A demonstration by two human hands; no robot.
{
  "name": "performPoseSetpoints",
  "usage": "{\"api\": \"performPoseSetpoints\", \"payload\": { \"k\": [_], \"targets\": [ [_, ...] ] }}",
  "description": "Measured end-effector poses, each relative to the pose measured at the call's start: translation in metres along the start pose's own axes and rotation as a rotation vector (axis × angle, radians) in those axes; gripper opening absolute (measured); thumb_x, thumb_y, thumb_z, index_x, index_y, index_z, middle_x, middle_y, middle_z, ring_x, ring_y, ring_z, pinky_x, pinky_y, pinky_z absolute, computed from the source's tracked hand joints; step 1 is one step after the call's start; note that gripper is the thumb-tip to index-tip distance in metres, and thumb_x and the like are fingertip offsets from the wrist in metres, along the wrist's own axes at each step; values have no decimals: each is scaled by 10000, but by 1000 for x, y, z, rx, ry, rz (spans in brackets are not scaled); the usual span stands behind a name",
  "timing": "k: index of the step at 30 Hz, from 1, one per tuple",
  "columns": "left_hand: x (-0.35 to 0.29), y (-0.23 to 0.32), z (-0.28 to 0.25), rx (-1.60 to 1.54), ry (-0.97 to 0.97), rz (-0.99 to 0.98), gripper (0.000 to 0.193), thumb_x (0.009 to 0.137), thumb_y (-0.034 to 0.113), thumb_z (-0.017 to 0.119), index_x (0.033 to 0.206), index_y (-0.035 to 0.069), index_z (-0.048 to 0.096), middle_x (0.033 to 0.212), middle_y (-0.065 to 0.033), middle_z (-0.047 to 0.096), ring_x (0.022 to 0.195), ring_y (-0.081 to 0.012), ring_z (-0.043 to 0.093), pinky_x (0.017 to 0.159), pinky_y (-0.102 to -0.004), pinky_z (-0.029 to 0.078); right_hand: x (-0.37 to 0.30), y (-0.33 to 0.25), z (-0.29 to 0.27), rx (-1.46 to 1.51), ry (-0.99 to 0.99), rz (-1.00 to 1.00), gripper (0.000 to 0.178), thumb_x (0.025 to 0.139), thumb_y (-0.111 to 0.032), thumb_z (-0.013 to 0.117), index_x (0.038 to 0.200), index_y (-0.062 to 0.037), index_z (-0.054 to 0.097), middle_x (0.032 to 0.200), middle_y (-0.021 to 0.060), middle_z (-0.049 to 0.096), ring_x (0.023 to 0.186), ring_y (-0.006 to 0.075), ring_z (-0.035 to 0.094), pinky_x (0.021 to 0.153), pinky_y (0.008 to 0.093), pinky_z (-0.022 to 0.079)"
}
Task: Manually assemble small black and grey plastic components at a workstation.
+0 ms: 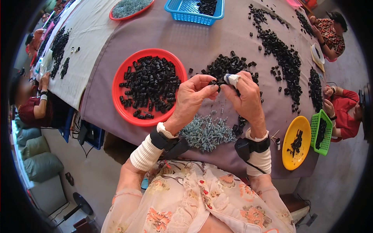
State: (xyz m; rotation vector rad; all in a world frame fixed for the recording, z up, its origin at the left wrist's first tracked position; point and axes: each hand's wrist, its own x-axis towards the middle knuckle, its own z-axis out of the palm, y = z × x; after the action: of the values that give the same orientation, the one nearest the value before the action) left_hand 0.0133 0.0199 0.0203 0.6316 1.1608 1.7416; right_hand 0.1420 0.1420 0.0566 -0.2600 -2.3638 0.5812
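Observation:
Over the table my left hand (194, 97) pinches a small black plastic cylinder (212, 82) between thumb and fingertips. My right hand (246, 97) meets it from the other side, its fingertips pressed together at the cylinder. Whatever they grip is too small to make out. White wrapping (232, 79) covers one of its fingers. Just beyond both hands lies a heap of black plastic cylinders (225, 64). Small metal springs (208, 134) are piled between my wrists, close to the table's near edge. Left of my left hand, a red round tray (117, 73) holds many more black cylinders.
A blue basket (190, 17) and a red plate (112, 15) of clear pieces stand at the back. To the right are a long strip of black parts (285, 58), a yellow plate (307, 128) and a green basket (328, 141). Other people sit along both sides.

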Motion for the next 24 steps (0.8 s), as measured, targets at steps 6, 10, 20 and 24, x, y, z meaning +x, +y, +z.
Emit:
{"api": "performPoseSetpoints", "payload": {
  "k": [6, 10, 20, 24],
  "targets": [
    [1, -3, 0, 94, 33, 36, 247, 882, 82, 651, 1106, -19, 629, 899, -47, 680, 780, -85, 633, 710, -215, 517, 4, -2, 9, -65, 67, -52, 181, 751, -110, 720, 857, 3, 626, 729, 80, 584, 690, 255, 561, 758, 370, 417],
    [1, 2, 6, 122, 44, 55, 225, 884, 43, 612, 1093, -40, 626, 837, -33, 668, 744, -65, 613, 668, -203, 509, 2, -2, 10, -108, 47, -68, 167, 758, -111, 711, 852, 1, 631, 741, 82, 588, 708, 250, 563, 778, 372, 411],
    [-1, 2, 5, 250, 79, 102, 238, 865, 33, 644, 1100, -4, 655, 849, -18, 673, 741, -49, 594, 671, -180, 479, 1, -5, 9, -284, -33, -123, 174, 773, -118, 681, 877, 8, 622, 795, 83, 580, 800, 242, 555, 845, 389, 381],
    [0, -1, 2, 279, 69, 138, 252, 856, 15, 641, 1107, 3, 657, 834, -14, 673, 733, -47, 587, 668, -176, 471, -2, -6, 11, -339, -52, -101, 178, 772, -134, 675, 861, 5, 609, 818, 93, 570, 833, 249, 541, 840, 391, 382]
  ]
}}
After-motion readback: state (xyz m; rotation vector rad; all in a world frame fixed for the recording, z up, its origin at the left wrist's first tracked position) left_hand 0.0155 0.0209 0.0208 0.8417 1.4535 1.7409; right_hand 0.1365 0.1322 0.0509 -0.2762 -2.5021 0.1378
